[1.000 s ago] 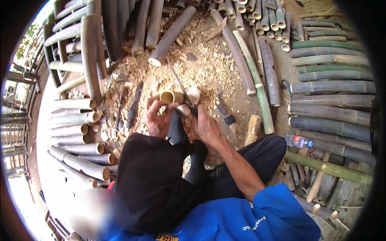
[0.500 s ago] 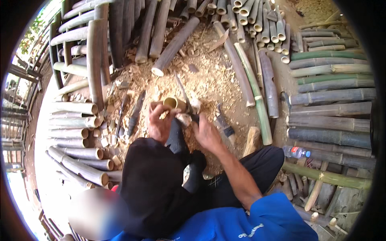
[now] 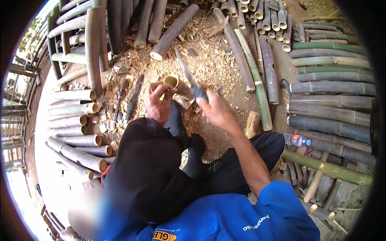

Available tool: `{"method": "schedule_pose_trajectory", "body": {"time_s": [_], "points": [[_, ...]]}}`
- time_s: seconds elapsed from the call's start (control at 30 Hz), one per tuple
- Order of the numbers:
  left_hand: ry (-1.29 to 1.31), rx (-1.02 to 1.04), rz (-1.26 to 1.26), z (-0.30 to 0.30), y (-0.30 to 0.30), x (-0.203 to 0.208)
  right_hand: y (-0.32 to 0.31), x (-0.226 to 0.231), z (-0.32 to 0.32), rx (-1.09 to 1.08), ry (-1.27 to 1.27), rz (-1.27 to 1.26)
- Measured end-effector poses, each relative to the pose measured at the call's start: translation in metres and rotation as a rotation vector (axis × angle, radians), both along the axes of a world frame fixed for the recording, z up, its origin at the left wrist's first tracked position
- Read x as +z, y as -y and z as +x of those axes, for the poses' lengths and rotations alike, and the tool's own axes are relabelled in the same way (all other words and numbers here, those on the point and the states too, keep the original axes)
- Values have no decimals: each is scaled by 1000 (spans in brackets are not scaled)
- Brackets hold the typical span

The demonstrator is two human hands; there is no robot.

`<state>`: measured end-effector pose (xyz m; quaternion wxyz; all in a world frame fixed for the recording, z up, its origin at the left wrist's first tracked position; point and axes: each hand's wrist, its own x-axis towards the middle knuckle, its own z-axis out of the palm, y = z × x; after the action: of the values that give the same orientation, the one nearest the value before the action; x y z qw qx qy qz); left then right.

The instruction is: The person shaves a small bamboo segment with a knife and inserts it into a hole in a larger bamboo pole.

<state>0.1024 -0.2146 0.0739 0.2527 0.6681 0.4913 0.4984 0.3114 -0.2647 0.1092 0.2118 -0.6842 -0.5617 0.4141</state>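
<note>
My left hand [image 3: 159, 103] grips a short bamboo tube [image 3: 184, 90] by its open end, thumb and fingers bent at the rim. The tube lies tilted, its hollow mouth facing up and left. In my right hand [image 3: 218, 111] is a knife [image 3: 185, 68], held by its dark wrapped handle. The long narrow blade points away from me, beyond the tube and apart from its mouth. The tube's lower end lies close to my right hand. My dark-covered feet [image 3: 195, 154] are below the tube, between my bent legs.
Pale shavings [image 3: 209, 54] cover the ground ahead. Another dark-handled knife [image 3: 134, 96] lies left of my left hand. Cut bamboo lengths [image 3: 82, 120] are stacked at left, with more poles [image 3: 329, 98] at right. A wooden block [image 3: 252, 124] and a plastic bottle [image 3: 296, 139] sit near my right knee.
My right hand has lifted the knife up and away from the tube's side. The tube has risen slightly and shows more of its length. The whole view has shifted a little.
</note>
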Motion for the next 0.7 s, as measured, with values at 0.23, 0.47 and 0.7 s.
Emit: {"method": "schedule_pose_trajectory", "body": {"time_s": [0.23, 0.47, 0.7], "points": [[-43, 12, -31, 1, -10, 6, 3, 78, -38, -293, -307, 884], [-31, -23, -7, -4, 9, -10, 35, -55, -19, -21, 217, 210], [-45, -9, 29, -1, -10, 23, 3, 103, -39, -168, -234, 761]]}}
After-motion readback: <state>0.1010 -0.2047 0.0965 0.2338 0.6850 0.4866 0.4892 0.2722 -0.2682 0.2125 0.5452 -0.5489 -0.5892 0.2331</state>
